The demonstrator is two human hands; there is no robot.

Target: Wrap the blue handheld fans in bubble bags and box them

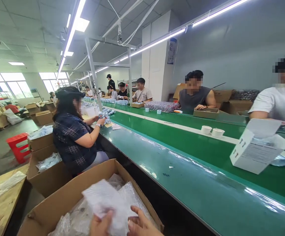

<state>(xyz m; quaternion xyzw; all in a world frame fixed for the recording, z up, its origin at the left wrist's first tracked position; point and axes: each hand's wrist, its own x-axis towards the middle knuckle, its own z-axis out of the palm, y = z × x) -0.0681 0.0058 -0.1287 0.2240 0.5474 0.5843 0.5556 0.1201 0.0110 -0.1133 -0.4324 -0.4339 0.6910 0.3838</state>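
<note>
My left hand (102,224) pinches the lower edge of a white plastic packet (105,196), slightly blurred, over an open cardboard box (58,203). Just right of it, my right hand (142,224) has its fingers apart and curved. Its fingertips are close to clear plastic wrap (132,196); whether they touch it I cannot tell. Crumpled clear bags (77,216) fill the box beneath both hands, and what is inside them is hard to make out.
A green conveyor line (182,137) runs beside the box, its metal-edged worktop (157,157) nearest. On it stand an open white carton (255,150) and two white tubs (217,132). A seated co-worker (76,131) is ahead; more sit opposite. A red stool (18,146) stands left.
</note>
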